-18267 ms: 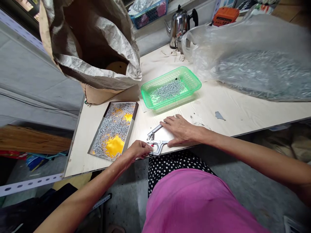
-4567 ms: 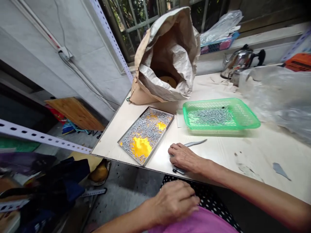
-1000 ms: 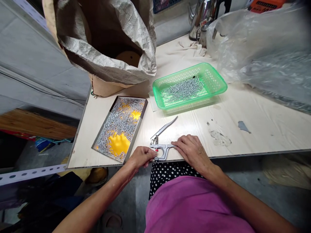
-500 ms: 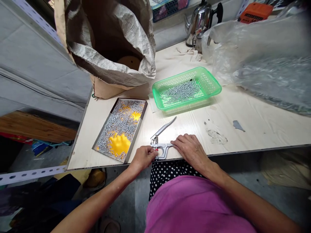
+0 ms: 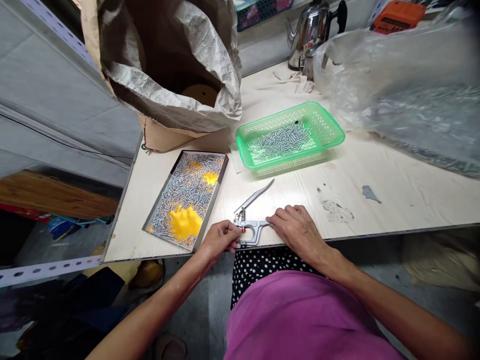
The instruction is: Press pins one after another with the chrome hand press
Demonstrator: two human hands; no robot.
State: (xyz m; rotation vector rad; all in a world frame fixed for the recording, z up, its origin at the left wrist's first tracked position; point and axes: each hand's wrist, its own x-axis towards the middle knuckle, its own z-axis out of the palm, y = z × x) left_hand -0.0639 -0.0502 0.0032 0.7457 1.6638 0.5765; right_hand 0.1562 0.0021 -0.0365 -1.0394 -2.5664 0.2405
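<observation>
A pair of grey snap-fastener pliers point(image 5: 256, 226) lies at the table's front edge, with its upper handle swung away from me and a spring and small red part near the jaw. My right hand point(image 5: 298, 227) is closed on the end of the nearer handle. At the jaw side, my left hand point(image 5: 224, 236) has thumb and fingertips pinched together beside the red part; whatever they hold is too small to make out. Left of the pliers sits a shallow tray point(image 5: 209, 220) with many small silvery metal pieces over a yellow bottom.
A green plastic basket point(image 5: 290, 165) holding more silvery pieces stands beyond the pliers. Behind the tray is a large open paper sack point(image 5: 168, 120). A clear plastic bag point(image 5: 405, 105) fills the right side. A metal kettle point(image 5: 305, 37) stands at the back.
My left hand has drawn back slightly to the left from the pliers' jaw, its fingers still pinched. The right hand keeps its grip on the handle. The view has shifted a little.
</observation>
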